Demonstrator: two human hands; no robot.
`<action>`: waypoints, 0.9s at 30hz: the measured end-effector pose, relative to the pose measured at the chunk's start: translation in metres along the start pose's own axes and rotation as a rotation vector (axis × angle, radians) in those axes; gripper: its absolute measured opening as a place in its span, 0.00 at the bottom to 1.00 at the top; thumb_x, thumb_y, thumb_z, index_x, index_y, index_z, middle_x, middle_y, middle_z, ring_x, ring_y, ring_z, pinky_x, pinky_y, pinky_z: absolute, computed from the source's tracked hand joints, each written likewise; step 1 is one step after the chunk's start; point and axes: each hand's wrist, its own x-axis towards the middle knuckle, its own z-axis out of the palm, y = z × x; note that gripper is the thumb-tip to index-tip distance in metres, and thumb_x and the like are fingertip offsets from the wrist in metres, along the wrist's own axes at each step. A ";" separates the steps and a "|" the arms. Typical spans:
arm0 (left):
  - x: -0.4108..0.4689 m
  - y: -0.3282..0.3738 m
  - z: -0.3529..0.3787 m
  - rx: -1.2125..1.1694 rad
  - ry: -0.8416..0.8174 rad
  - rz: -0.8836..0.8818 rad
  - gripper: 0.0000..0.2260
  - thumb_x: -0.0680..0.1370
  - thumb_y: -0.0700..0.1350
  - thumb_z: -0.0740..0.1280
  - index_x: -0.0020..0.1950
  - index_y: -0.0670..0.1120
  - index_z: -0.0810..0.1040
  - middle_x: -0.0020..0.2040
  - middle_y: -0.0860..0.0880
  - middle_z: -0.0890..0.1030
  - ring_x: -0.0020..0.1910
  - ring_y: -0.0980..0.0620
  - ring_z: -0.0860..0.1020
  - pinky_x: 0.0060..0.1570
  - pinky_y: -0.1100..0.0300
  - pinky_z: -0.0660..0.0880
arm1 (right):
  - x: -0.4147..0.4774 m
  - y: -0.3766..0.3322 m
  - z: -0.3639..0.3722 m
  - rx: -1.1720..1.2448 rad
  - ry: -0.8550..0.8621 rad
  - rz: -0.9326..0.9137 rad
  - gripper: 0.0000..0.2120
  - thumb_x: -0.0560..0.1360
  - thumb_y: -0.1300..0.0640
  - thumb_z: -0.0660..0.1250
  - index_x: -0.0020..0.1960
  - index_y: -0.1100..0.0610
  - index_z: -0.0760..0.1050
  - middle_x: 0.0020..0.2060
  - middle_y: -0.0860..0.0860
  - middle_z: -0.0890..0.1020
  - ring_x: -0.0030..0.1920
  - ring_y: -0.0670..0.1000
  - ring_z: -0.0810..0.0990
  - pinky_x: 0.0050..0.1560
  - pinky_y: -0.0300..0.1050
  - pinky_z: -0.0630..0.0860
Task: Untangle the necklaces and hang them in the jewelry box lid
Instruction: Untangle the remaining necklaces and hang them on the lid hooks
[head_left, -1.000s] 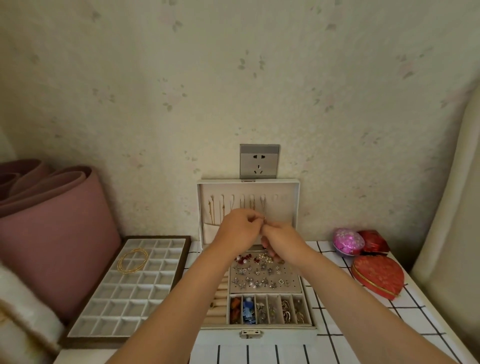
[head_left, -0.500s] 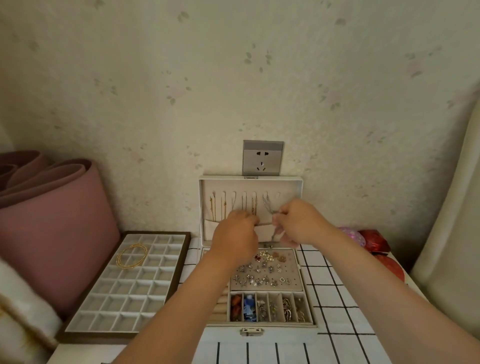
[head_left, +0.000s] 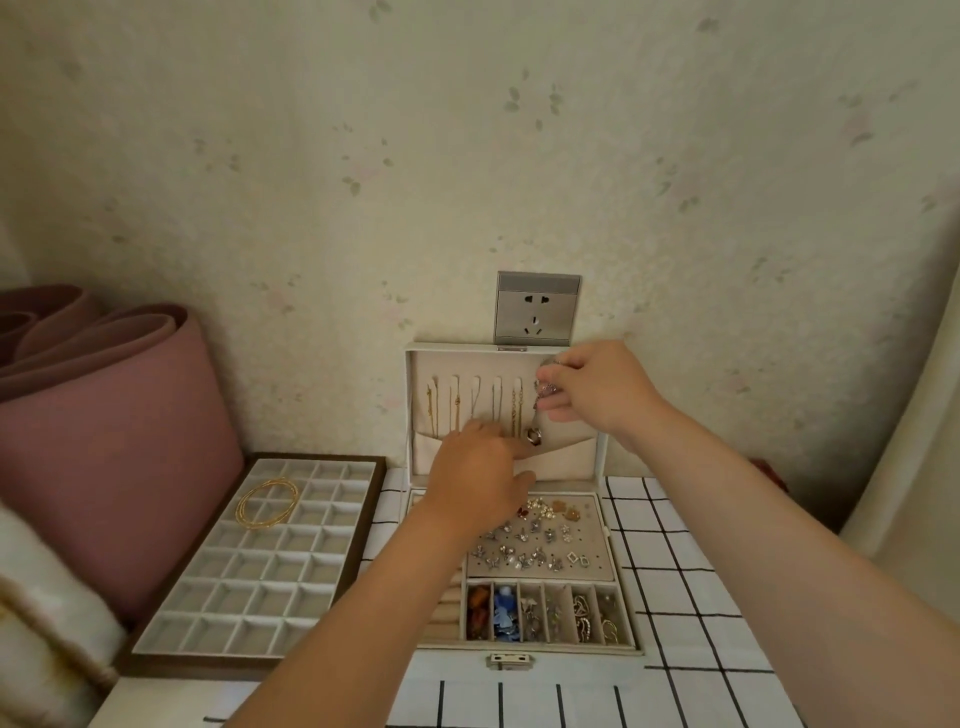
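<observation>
The white jewelry box (head_left: 621, 561) stands open against the wall, its lid (head_left: 415, 364) upright. Several thin gold and silver necklaces (head_left: 457, 410) hang from the lid's hooks into a beige pocket (head_left: 566, 457). My right hand (head_left: 597, 389) is up at the lid's top right and pinches a silver necklace (head_left: 536, 415); its pendant (head_left: 535, 437) dangles just above the pocket's edge. My left hand (head_left: 475, 483) rests low on the lid with its fingers on the pocket's front, beside the pendant.
The box's base holds an earring pad (head_left: 587, 535) and a row of small compartments (head_left: 550, 618) with jewelry. A brown tray (head_left: 208, 613) with a gold bangle (head_left: 266, 503) lies to the left, beside a rolled pink mat (head_left: 104, 431). A wall socket (head_left: 537, 307) sits above the lid.
My right hand has risen from the middle of the lid to its top right, carrying the silver necklace's end. My left hand has dropped to the pocket.
</observation>
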 end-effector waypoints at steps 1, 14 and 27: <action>-0.001 0.000 0.000 -0.015 0.021 -0.006 0.16 0.77 0.55 0.66 0.62 0.52 0.82 0.52 0.49 0.80 0.57 0.48 0.73 0.55 0.53 0.72 | 0.001 0.007 0.004 -0.032 0.000 -0.003 0.05 0.79 0.62 0.67 0.51 0.62 0.81 0.45 0.58 0.84 0.37 0.51 0.84 0.36 0.42 0.83; 0.001 0.000 0.001 0.029 0.032 -0.013 0.15 0.78 0.54 0.65 0.60 0.51 0.82 0.53 0.51 0.81 0.59 0.49 0.72 0.57 0.52 0.69 | -0.014 0.066 0.025 -0.775 0.075 -0.312 0.05 0.76 0.57 0.68 0.47 0.55 0.84 0.41 0.51 0.84 0.42 0.52 0.82 0.45 0.48 0.80; -0.054 0.001 -0.054 -0.059 0.058 -0.075 0.16 0.78 0.53 0.65 0.66 0.54 0.77 0.57 0.53 0.79 0.57 0.51 0.74 0.57 0.55 0.72 | -0.086 0.020 0.041 -0.573 -0.082 -0.275 0.10 0.79 0.57 0.65 0.54 0.50 0.83 0.48 0.47 0.85 0.47 0.47 0.82 0.51 0.44 0.79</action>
